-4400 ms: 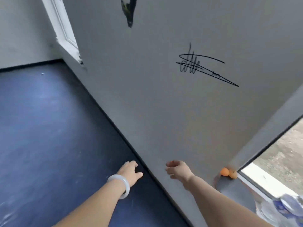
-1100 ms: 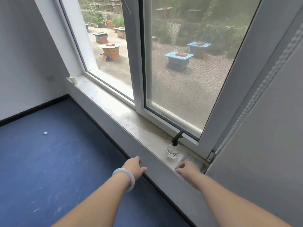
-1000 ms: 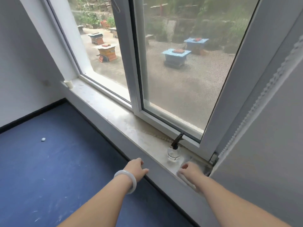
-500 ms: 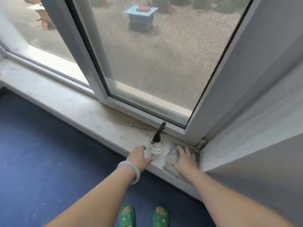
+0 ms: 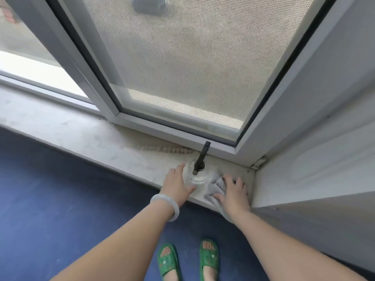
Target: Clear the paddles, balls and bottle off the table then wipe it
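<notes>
A person's left hand (image 5: 178, 184), a pale bracelet (image 5: 165, 206) on its wrist, lies against the side of a clear glass bottle (image 5: 199, 175) with a dark pump nozzle, thumb and fingers nearly straight on either side of its base. Just beyond the bottle, the right hand (image 5: 233, 194) presses flat, fingers spread, on a grey cloth (image 5: 216, 186). Both things sit on a pale windowsill (image 5: 101, 142), at the corner beside the right hand. A mesh window screen (image 5: 192, 57) rises ahead of the hands; green slippers (image 5: 168, 260) stand on the blue floor (image 5: 60, 199) below them.
</notes>
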{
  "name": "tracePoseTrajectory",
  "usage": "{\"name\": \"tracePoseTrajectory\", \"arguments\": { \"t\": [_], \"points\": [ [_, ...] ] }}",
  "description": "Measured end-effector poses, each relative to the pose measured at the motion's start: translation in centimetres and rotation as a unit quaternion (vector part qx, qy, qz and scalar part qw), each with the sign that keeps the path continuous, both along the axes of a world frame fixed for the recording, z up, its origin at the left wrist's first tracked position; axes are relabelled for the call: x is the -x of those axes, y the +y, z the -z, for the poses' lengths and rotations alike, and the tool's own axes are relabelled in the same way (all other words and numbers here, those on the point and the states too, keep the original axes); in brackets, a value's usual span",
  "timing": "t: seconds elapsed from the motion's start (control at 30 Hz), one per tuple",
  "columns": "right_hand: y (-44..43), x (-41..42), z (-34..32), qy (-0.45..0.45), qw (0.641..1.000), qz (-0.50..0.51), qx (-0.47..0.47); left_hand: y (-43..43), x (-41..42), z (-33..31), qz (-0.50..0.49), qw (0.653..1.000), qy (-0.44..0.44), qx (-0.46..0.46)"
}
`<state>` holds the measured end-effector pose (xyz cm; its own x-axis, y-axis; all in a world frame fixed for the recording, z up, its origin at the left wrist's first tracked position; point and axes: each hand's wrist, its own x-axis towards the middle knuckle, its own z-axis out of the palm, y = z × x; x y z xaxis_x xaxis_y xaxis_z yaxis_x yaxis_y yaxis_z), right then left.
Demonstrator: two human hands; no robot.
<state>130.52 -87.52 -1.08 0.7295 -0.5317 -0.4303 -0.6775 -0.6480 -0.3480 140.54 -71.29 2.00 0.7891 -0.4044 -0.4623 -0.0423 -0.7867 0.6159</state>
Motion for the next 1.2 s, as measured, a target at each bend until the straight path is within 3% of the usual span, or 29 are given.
{"name": "tracePoseTrajectory", "arguments": {
  "t": [0.17, 0.3, 0.57, 0.7, 0.87, 1.03, 1.2],
  "points": [
    [0.5, 0.5, 0.7, -0.02, 0.999, 0.023, -0.013, -2.8, -1.8, 1.6, 0.066, 0.989, -0.063, 0.12],
    [0.4, 0.6, 1.1, -0.025, 0.999, 0.03, -0.023, -4.3, -2.0, 2.6, -0.025, 0.973, -0.02, 0.228],
    [0.2, 0.2, 0.9, -0.019, 0.998, 0.039, -0.053, -4.7, -1.0, 2.3, -0.047, 0.978, 0.0, 0.203],
    [0.1, 0.1, 0.3, -0.015, 0.991, 0.083, -0.104, -2.5, 0.6, 2.4, -0.137, 0.966, 0.07, 0.209],
    [1.2, 0.6, -1.3, -0.045, 0.978, 0.119, -0.164, 0.8, 1.7, 1.2, -0.164, 0.957, 0.131, 0.201],
    [3.4, -0.8, -4.2, -0.087, 0.959, 0.116, -0.242, 3.6, 2.1, -1.1, -0.168, 0.958, 0.106, 0.205],
    [5.8, -3.4, -7.7, -0.116, 0.953, 0.071, -0.271, 7.4, 2.3, -3.5, -0.274, 0.927, 0.109, 0.231]
  ]
}}
